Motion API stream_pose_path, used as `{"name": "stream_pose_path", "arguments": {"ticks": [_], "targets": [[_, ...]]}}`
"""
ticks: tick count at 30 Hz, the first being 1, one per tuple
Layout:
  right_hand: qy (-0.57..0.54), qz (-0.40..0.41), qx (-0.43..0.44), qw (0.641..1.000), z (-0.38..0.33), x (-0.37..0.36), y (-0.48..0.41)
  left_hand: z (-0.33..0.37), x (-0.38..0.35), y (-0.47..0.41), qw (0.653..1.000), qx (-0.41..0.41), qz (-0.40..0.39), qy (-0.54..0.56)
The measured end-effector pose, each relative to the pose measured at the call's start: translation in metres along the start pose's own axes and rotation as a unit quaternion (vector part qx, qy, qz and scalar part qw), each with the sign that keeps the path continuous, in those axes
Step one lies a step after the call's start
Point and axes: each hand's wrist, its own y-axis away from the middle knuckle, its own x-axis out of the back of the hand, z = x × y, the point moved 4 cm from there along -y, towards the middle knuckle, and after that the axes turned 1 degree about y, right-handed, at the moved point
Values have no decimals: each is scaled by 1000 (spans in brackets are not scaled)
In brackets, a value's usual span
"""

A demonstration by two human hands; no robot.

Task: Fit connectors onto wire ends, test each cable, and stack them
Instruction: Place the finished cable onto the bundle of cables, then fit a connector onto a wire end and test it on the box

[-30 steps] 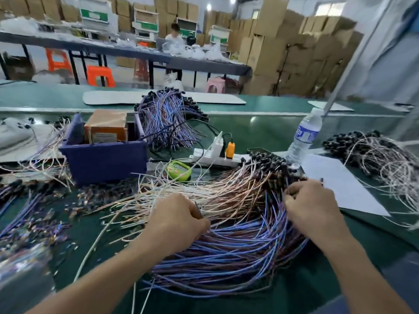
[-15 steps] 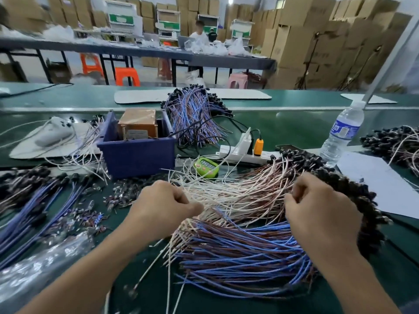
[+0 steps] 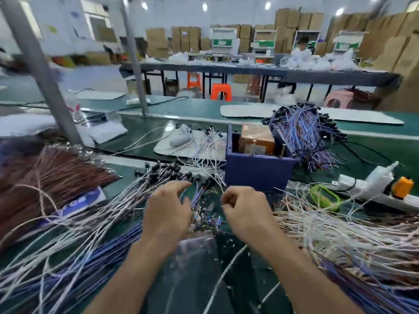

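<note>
Left hand: the left hand is reaching forward over the green bench top. Its fingers are spreading loosely and the forefinger is stretching towards the black connectors. It is gripping nothing.
Right hand: the right hand is hovering just beside the left, fingers curling inward and thumb meeting forefinger. Blur is hiding whether anything is being pinched.
Loose parts: a scatter of small metal connectors is lying on the bench between the two hands and just ahead of them, partly over a clear plastic bag.
Fitted cable ends: a row of black connectors is capping a fan of white and blue wires that is running back under the left forearm.
Far left: a thick brown wire bundle is lying beside that fan.
Right side: a pile of white and pink wires is spreading out next to the right wrist.
Beyond the hands: a blue bin is holding a cardboard box. A blue-and-purple cable bundle is resting behind its right corner.
Bench equipment: a small green handheld device is lying right of the bin, near a white power strip carrying an orange plug.
</note>
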Motion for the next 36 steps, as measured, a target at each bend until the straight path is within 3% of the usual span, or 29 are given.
{"name": "stream_pose_path", "arguments": {"ticks": [4,8,16,22,28,31,36], "targets": [[-10,-59,-8,998,-21,-28,-33,-23,1,-7,998,7,29,-61],[4,-56,-18,998,-42,-45,-61,-34,-1,-12,995,-1,39,-93],[17,-43,-100,994,-70,-84,-89,-49,-2,-21,996,81,17,-28],[11,-26,-148,989,-71,-90,-97,-51,-2,-22,997,60,49,1],[-77,-56,-179,979,-65,-82,-101,-40,0,-19,991,18,87,104],[-151,-56,-179,971,-64,-80,-99,-38,0,-17,988,6,86,129],[-169,-83,-147,971,-66,-80,-95,-38,-2,-17,990,37,67,117]]}}
